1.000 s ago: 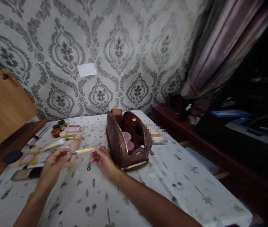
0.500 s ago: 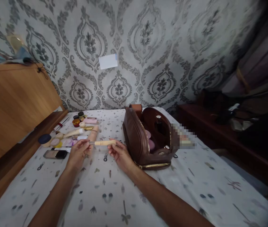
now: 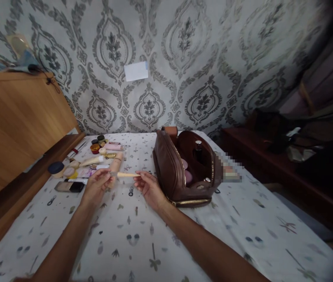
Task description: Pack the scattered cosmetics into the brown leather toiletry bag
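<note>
A slim cream-coloured squeeze tube [image 3: 126, 175] is held level between my two hands above the patterned cloth. My left hand [image 3: 97, 187] pinches its pale, see-through cap end. At the flat end, the fingertips of my right hand [image 3: 151, 189] are closed on the tube. Just right of that hand stands a brown leather cosmetic bag [image 3: 169, 168], unzipped, with pinkish round items and a dark bottle with a silver cap [image 3: 198, 145] inside. A peach-coloured tube [image 3: 117, 161] lies on the cloth behind my left hand.
Several cosmetics lie at the left: a dark-capped foundation bottle [image 3: 70, 187], a navy-lidded jar [image 3: 56, 169], an amber jar [image 3: 95, 148] and a pink tube [image 3: 114, 146]. A wooden panel [image 3: 22, 117] borders the left side, and a patterned wall [image 3: 148, 90] rises behind.
The tube has turned about its length, so its thin, tapering edge now shows instead of its flat face. Both hands keep hold of it. The view has shifted slightly.
</note>
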Motion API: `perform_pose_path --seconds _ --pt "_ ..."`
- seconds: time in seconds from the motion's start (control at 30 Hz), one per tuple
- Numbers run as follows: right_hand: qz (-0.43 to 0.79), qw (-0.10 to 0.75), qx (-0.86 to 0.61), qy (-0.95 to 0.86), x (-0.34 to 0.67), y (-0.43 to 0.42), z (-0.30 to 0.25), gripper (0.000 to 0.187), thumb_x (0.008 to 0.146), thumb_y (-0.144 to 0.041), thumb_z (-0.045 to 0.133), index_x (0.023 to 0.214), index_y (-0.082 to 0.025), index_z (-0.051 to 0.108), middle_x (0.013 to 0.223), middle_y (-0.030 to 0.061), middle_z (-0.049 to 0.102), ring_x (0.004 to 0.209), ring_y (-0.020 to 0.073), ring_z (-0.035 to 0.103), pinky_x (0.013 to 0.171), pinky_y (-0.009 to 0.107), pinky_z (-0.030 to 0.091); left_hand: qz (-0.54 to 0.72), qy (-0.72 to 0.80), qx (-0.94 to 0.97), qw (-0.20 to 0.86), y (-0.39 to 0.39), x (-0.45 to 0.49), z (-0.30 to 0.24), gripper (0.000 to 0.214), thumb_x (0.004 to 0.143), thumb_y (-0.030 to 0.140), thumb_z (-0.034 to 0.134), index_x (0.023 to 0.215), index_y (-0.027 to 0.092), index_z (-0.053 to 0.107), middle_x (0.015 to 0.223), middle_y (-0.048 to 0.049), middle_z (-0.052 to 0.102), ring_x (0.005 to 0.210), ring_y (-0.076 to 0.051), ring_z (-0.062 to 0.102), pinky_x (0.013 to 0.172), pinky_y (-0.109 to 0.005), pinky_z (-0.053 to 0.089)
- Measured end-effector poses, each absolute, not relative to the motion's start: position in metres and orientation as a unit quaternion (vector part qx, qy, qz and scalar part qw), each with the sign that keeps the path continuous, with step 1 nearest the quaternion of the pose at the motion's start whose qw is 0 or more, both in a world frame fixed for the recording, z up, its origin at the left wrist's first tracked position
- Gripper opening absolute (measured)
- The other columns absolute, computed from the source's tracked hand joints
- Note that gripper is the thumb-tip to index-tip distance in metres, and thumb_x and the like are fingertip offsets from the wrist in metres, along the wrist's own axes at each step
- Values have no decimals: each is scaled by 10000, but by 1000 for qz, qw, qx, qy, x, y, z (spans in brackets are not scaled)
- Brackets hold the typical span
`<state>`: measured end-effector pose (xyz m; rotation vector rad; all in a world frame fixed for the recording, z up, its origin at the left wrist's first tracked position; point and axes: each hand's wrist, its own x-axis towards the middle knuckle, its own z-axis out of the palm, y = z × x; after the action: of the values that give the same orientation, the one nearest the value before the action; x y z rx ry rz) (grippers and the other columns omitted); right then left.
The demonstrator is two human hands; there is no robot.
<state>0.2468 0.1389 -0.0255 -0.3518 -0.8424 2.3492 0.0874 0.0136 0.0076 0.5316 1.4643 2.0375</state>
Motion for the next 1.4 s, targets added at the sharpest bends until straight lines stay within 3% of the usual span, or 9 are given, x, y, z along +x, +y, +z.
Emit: perform_pose_path --seconds 0.17,0.33,0.53,0.83,0.97,1.2,1.4 --pt "891 307 -141 -303 247 139 -26 344 661 -299 832 965 -185 719 758 34 739 621 135 657 546 217 441 771 539 206 271 14 89 10 395 534 287 920 845 156 714 765 -3 696 640 -103 638 615 -199 524" --pt "893 307 -139 -299 248 138 -21 388 658 -412 857 918 -173 698 750 28 736 597 124 655 516 199 430 777 538 210 249 15 90 22 420 498 311 932 831 161 724 720 5 695 628 -96 630 623 -183 518" --pt "904 294 -139 -277 248 138 -20 473 702 -574 796 878 -156 662 713 33 725 569 121 655 502 193 432 774 544 256 199 19 97 44 364 557 309 908 851 182 737 785 16 689 662 -90 623 635 -171 526" --pt "904 287 -144 -281 247 139 -23 544 687 -626 777 897 -132 683 698 20 706 566 124 653 506 204 409 748 548 331 173 38 123 86 324 634 346 877 901 225 739 880 34 689 741 -86 615 710 -140 517" --pt "903 286 -147 -285 247 140 -24 550 685 -642 769 874 -133 681 697 19 700 562 123 648 521 212 405 733 543 376 163 48 140 103 314 673 359 857 932 231 732 1013 14 699 835 -116 621 743 -166 520" --pt "901 292 -146 -285 248 139 -22 557 656 -638 784 856 -128 686 688 24 699 542 119 635 526 218 399 718 538 407 175 66 163 117 334 683 368 841 945 202 717 899 11 684 746 -104 622 685 -170 504" --pt "902 290 -136 -288 247 139 -23 572 648 -648 784 864 -127 690 690 26 701 546 121 635 531 220 400 693 531 463 152 82 172 121 289 753 339 789 987 191 708 939 -4 691 770 -110 621 724 -193 507"
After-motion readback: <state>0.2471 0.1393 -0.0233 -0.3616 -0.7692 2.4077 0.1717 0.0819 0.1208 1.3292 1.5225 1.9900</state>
